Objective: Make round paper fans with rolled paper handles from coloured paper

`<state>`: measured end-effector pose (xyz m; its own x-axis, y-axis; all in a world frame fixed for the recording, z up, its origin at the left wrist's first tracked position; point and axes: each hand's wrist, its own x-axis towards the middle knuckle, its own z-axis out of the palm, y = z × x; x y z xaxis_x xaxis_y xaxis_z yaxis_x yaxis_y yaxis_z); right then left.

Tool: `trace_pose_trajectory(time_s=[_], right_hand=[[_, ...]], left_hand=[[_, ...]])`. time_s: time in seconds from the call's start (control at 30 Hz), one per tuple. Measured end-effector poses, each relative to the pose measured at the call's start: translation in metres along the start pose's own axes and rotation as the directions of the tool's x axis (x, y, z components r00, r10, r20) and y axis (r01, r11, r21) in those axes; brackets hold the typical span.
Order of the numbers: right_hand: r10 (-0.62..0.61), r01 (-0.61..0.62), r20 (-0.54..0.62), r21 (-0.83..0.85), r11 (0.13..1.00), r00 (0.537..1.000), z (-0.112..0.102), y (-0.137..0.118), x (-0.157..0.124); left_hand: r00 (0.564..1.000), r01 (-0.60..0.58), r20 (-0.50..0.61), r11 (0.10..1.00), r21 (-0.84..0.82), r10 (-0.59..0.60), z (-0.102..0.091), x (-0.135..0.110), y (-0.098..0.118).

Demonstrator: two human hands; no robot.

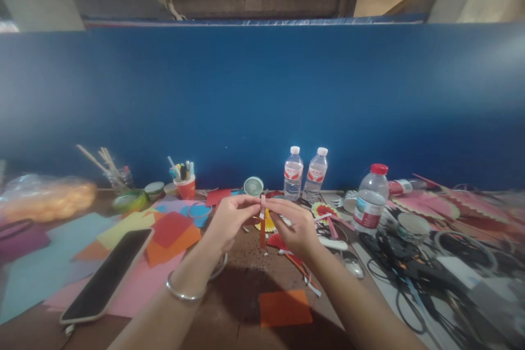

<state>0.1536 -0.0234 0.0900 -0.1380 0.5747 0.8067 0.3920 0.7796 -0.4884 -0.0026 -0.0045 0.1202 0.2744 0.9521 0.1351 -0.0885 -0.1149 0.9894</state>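
Note:
Both hands meet over the middle of the table, pinching the top of a narrow orange-red paper strip (263, 236) that hangs down between them. The fingers of my left hand (232, 219) are closed at the strip's pale upper end. From the other side, my right hand (296, 225) grips the same end, its fingertips touching the left ones. Part of the strip's top is hidden by the fingers. A rectangle of orange paper (286, 308) lies flat on the table below the hands. Yellow and red folded paper pieces (324, 210) are just beyond my right hand.
At left, a phone (109, 276) rests on coloured paper sheets (33, 279). A cup of pens (186, 188), a small fan (253, 186), two water bottles (293, 175) and a red-capped bottle (371, 199) stand along the back. Black cables (414, 268) crowd the right side.

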Motion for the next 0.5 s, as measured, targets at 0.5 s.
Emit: trace_pose_trajectory(time_s=[0.5], right_hand=[[0.566,-0.583,0.213,0.514,0.628,0.797,0.027,-0.004,-0.003]], left_hand=[[0.992,-0.089,-0.095,0.995,-0.043,0.085,0.001,0.000,-0.001]])
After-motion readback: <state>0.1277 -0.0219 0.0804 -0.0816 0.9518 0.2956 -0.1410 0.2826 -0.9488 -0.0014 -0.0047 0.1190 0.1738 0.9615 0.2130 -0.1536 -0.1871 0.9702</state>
